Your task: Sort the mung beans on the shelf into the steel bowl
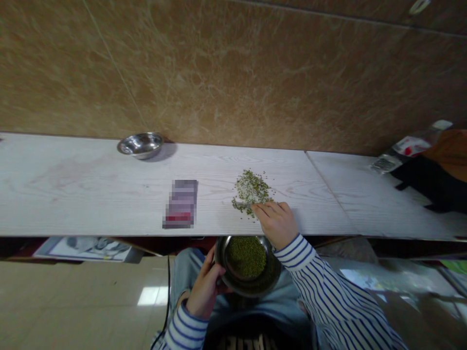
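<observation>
My left hand [206, 287] grips the side of a metal bowl [249, 293] just below the table's front edge, with its thumb over the rim. Inside the bowl lie many small green beans [248, 257] that look like mung beans. More mung beans [251, 184] are scattered on the white tabletop above the bowl. My right hand [279, 223] is closed at the near side of these scattered beans. From its fingertips a thin, pale strip [241, 204] points left among the beans; its exact kind is too small to tell.
A second metal bowl [141, 146] stands at the back left by the wall. A blurred phone-like rectangle [180, 204] lies on the table [73, 194] left of the beans. At the right are a plastic bottle [419, 143] and a black and brown bag [438, 177].
</observation>
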`<state>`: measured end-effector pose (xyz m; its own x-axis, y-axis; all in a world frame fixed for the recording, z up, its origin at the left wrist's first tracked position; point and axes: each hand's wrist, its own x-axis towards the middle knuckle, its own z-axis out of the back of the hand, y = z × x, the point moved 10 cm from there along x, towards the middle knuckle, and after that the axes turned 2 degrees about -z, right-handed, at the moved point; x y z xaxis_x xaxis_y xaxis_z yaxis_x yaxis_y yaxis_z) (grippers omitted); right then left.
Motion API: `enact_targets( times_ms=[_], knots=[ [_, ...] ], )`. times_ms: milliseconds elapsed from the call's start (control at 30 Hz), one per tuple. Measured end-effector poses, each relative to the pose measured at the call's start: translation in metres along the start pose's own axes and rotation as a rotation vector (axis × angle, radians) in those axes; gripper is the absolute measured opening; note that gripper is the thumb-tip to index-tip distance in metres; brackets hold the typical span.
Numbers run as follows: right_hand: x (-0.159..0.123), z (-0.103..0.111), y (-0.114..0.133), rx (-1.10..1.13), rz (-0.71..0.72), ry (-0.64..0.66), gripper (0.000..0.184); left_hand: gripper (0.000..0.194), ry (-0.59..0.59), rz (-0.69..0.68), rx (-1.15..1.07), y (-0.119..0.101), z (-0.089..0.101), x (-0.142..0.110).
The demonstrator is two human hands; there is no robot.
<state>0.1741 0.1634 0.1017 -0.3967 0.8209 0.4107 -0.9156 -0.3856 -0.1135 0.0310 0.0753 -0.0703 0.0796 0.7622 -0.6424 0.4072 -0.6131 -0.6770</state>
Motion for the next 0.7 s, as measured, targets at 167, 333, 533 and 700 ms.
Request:
enact_targets(
  times_ms=[167, 333, 533, 700],
  knots=[
    [-0.004, 0.011, -0.002, 0.015, 0.021, -0.042, 0.022, 0.072, 0.006, 0.030, 0.006, -0.001, -0.002, -0.003],
    [0.029, 0.003, -0.008, -0.031, 0.001, -0.041, 0.019, 0.072, -0.026, 0.001, 0.007, -0.006, 0.003, -0.006],
    [0.071, -0.026, 0.006, -0.061, 0.062, 0.072, 0.019, 0.072, -0.021, -0.020, 0.009, -0.006, 0.009, -0.006],
    [0.072, -0.036, 0.015, -0.043, 0.140, 0.101, 0.019, 0.072, -0.016, -0.007, 0.010, -0.008, 0.007, -0.008]
  ],
)
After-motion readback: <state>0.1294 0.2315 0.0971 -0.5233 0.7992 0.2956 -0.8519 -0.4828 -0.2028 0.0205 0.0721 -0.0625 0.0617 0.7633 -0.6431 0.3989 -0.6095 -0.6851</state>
